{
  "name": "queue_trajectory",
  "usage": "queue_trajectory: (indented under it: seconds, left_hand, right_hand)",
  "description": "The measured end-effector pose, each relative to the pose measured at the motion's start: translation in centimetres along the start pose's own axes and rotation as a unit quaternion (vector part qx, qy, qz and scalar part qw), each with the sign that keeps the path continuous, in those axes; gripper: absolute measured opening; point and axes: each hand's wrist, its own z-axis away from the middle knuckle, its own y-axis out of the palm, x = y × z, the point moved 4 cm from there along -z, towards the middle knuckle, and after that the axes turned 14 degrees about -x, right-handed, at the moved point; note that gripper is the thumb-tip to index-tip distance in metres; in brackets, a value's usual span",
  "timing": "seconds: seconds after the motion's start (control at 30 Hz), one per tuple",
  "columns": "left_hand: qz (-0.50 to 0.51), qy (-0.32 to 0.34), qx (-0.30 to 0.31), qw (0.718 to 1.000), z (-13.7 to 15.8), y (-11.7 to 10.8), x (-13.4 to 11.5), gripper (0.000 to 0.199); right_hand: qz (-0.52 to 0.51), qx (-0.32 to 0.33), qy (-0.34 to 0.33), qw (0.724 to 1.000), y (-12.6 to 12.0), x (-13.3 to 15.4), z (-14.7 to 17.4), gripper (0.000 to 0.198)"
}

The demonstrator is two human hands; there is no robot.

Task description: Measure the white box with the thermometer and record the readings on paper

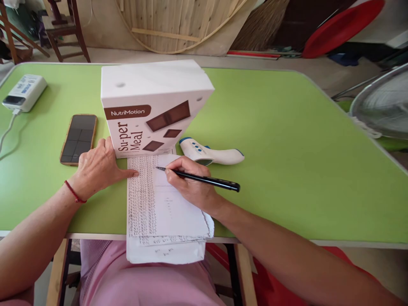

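Note:
My right hand [193, 182] is closed around a black pen [210, 179], its tip on or just above the paper. Beneath it lies a stack of paper sheets [178, 212], the left part of the top sheet filled with dense handwriting. My left hand [101, 165] rests with its thumb stretched onto the sheet's left edge, the other fingers against the lower left corner of a white box [143, 123]. That box stands upright behind the paper, marked "NutriMotion Su-per Meal" with brown bars pictured on it. A white and blue infrared thermometer [212, 154] lies beside the box's right side.
Left of the box, a phone [78, 139] lies on the green table [302, 170]. A white power bank [24, 92] with a cable sits at the far left. Behind the table stand a wooden chair [65, 32] and a round wooden board [185, 21]. A fan [384, 102] is at the right.

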Motion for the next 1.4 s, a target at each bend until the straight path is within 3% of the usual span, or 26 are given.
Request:
queue_trajectory:
  seconds: [0.43, 1.4]
  left_hand:
    - [-0.002, 0.005, -0.004, 1.0, -0.05, -0.05, 0.07, 0.096]
    - [0.007, 0.007, -0.008, 1.0, -0.04, 0.15, 0.15, 0.098]
  right_hand:
    - [-0.026, -0.027, 0.001, 0.999, -0.5, 0.38, -0.27, 0.01]
    - [-0.006, -0.011, -0.006, 1.0, -0.24, 0.24, -0.23, 0.011]
